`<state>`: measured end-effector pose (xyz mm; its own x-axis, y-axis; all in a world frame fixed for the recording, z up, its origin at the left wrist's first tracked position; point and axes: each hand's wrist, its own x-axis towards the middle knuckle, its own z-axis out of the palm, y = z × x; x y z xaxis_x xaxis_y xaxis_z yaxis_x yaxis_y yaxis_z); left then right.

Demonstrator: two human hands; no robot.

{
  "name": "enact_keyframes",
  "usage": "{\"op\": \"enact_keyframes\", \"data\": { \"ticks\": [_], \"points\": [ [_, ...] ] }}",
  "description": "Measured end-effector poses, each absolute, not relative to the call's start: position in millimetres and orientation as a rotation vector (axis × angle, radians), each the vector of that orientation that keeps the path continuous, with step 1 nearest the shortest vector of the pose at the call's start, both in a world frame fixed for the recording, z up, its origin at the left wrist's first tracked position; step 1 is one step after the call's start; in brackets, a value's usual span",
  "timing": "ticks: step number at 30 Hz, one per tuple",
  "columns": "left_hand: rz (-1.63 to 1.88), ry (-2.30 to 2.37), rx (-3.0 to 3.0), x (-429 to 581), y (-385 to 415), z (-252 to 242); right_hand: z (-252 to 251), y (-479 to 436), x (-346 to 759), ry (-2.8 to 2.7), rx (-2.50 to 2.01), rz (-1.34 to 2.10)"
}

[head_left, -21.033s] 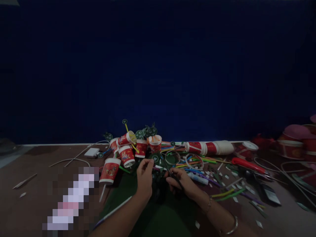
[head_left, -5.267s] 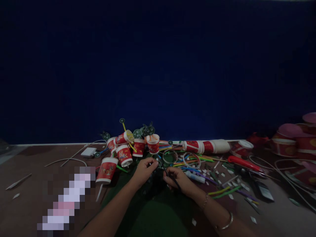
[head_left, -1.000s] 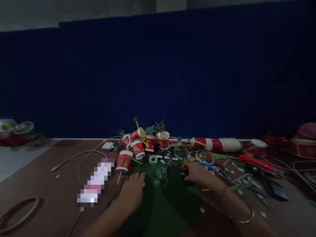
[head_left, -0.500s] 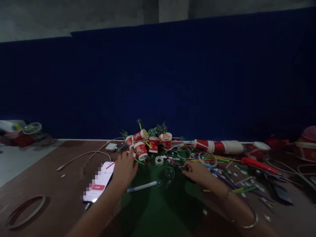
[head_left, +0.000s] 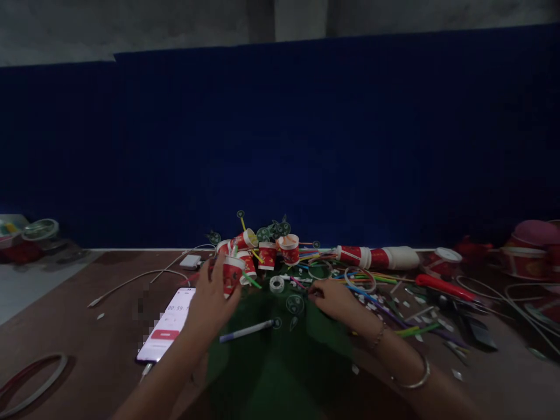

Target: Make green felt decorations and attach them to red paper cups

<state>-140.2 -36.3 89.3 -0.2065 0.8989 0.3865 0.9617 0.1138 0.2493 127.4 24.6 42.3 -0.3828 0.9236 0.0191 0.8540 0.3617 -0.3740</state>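
Note:
My left hand [head_left: 214, 300] is around a red-and-white paper cup [head_left: 233, 273], with the thumb at its front and the fingers at its far left side. A green straw [head_left: 251, 279] shows beside this cup. My right hand [head_left: 332, 300] is low over the green mat, thumb and fingertips pinched together. What they hold, if anything, is too small and dark to make out. Close to its fingertips lies a clear round sticker-like piece [head_left: 294, 304] with a pattern. A white-and-purple pen [head_left: 247, 331] and a roll of tape [head_left: 276, 284] lie between my hands.
More paper cups [head_left: 267, 255] stand and lean by the blue partition [head_left: 280, 146]. A lit phone [head_left: 166, 326] is beside my left forearm. On the right are stacked cups [head_left: 376, 257], coloured straws, a red-handled tool [head_left: 450, 291], cables and white scraps.
The paper cup by my left hand now stands out more clearly, its rim facing up, as the fingers have spread and lifted. My right hand stays pinched near the mat. The view has shifted slightly.

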Motion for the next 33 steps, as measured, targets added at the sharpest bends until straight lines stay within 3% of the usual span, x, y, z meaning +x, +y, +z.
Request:
{"op": "enact_keyframes", "data": {
  "ticks": [3,10,22,33],
  "points": [
    [-0.754,-2.123,-2.009,-114.3,-32.0,83.5,35.6,20.4,110.9,-2.465,-1.584,0.489],
    [-0.494,-2.027,-1.999,-75.7,-11.6,47.2,23.7,18.8,92.6,-2.502,-1.607,0.443],
    [-0.539,-1.837,-1.926,-74.9,-15.8,24.3,20.3,39.5,104.2,-2.074,-1.422,0.706],
    [-0.965,-1.579,-2.204,-73.0,-22.3,31.8,27.6,41.5,108.3,-1.739,-1.136,1.119]
  ]
}}
